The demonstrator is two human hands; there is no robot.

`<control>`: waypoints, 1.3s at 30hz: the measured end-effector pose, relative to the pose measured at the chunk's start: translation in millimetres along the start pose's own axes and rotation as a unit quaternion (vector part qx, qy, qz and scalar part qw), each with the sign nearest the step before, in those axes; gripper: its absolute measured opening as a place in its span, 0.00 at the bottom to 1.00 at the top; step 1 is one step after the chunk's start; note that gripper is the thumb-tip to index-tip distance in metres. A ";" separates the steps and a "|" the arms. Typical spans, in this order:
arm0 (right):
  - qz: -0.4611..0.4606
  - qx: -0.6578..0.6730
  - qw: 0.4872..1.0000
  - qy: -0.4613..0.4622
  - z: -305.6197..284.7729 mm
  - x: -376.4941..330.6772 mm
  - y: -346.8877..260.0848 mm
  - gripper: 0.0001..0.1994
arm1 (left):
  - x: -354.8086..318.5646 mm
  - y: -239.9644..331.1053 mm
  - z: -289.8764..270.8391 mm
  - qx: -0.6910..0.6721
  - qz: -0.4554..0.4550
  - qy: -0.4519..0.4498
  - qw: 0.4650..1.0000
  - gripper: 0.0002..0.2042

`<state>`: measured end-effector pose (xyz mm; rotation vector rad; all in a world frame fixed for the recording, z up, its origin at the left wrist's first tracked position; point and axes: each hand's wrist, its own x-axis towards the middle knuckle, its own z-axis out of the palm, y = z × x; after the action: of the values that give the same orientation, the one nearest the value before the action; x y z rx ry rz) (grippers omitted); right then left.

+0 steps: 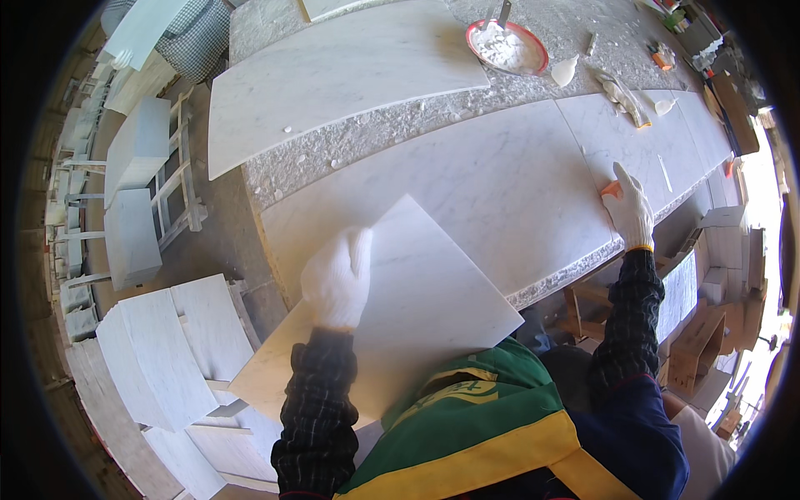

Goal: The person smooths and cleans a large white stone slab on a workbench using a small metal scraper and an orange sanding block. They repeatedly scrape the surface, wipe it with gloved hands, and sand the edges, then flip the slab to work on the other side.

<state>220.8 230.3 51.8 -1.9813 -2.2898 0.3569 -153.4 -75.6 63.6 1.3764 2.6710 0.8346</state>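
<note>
My left hand (337, 279), in a white knitted glove, closes on the upper left edge of a pale marble tile (442, 283). The tile leans at a slant before my body, its far corner over the workbench. My fingers behind the tile are hidden. Over on the right, my right hand (631, 212), gloved too, is closed around a small orange block (613, 189). It sits on the long white marble slab (467, 192) near its front edge. What exactly the block is, I cannot make out.
A second marble slab (350, 71) lies farther back. Beyond the right slab stand a red-rimmed bowl (508, 50) of white paste with a putty knife and a loose glove (623, 98). Stacked tiles (167, 342) stand at left, more stone blocks (725, 237) at right. A person (193, 37) is far left.
</note>
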 end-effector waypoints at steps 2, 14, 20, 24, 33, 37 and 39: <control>-0.087 0.105 0.990 0.039 -3.3 -21.6 -26.4 0.32 | -0.1 -1.3 1.8 -0.003 0.002 0.002 1.000 0.14; -0.252 0.535 0.772 -0.234 61.5 -72.5 -250.9 0.26 | -2.0 -3.0 -1.0 -0.001 0.007 -0.015 1.000 0.14; -0.258 0.455 0.827 -0.206 69.7 -87.5 -224.2 0.25 | 0.5 -1.5 0.1 -0.022 -0.004 -0.020 1.000 0.15; -0.273 0.479 0.811 -0.196 75.2 -80.1 -234.1 0.24 | 2.6 -1.3 0.2 -0.013 0.015 -0.012 1.000 0.14; -0.276 0.496 0.799 -0.197 56.8 -81.1 -244.5 0.24 | 2.2 -3.6 1.1 0.016 0.026 -0.034 0.999 0.11; -0.231 0.402 0.864 -0.197 58.5 -85.0 -237.2 0.23 | 2.6 -6.6 3.1 0.012 0.047 0.008 0.999 0.13; -0.267 0.414 0.848 -0.194 60.8 -85.7 -232.9 0.23 | 2.4 -7.5 4.6 0.014 0.045 -0.003 0.999 0.13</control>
<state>-3.9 108.7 54.9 -0.8663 -2.1601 1.4691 -159.3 -75.2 56.6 1.5124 2.6443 0.8018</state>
